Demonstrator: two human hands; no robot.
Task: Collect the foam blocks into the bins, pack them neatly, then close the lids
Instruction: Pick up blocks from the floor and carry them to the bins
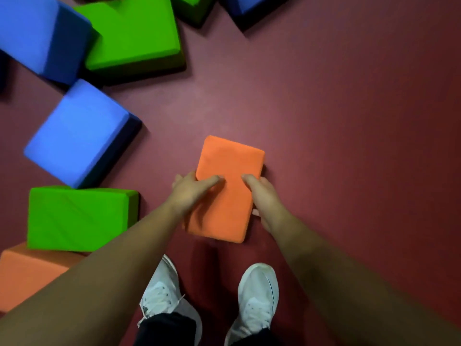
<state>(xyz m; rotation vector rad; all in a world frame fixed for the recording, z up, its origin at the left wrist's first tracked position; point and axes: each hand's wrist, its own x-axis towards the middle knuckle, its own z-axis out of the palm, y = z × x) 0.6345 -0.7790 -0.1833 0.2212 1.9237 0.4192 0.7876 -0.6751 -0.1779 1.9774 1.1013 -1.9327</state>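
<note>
**Collecting: both hands on an orange block**

Starting at our far left, loose foam blocks are scattered over the dark red floor (349, 121): a large blue block (37, 33) at the top corner, a green block (132, 33) beside it, a second blue block (79, 133) lower down, then a green block (79, 218) resting against an orange block (30, 273) at the edge. None of these is in a bin, and no bin or lid is in view.

Moving to the middle, our left hand (189, 193) grips the left side of the smaller orange block (227, 188), its fingers (212, 182) lying across the top face. Our right hand (264, 196) clamps the opposite side in the same way. The block sits just ahead of our white shoes (257, 295), at or barely above the floor; we cannot tell which.

We judge this an early stage of collecting. Next we need to lift the block clear, find a bin, and set it in squarely so that others fit alongside.
</note>
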